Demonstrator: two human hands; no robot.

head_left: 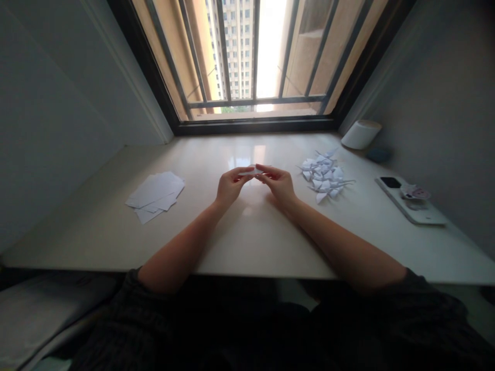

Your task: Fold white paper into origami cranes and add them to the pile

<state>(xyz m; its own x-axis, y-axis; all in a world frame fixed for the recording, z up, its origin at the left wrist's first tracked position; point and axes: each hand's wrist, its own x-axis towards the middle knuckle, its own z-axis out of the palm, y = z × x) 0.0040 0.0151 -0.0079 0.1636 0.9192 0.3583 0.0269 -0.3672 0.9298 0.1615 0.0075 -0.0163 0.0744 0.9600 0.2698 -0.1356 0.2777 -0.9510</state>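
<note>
Far left on the worktop (pixel 247 242) there's a loose stack of paper sheets (pixel 155 196). Mid-scene, the left hand (pixel 229 186) and right hand (pixel 279 185) each pinch one end of a small folded paper piece (pixel 253 171), fingers closed on it, just above the surface. Right of that sits a pile of folded paper shapes (pixel 325 176), then a phone (pixel 409 200), with a white roll (pixel 360 134) at the far right by the window.

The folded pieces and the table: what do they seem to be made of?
Folded pieces: thin white matte paper, judging by the sharp creases and pointed tips. Table: pale, smooth and glossy, since it mirrors the window light; perhaps polished stone or laminate, I cannot tell which.
</note>
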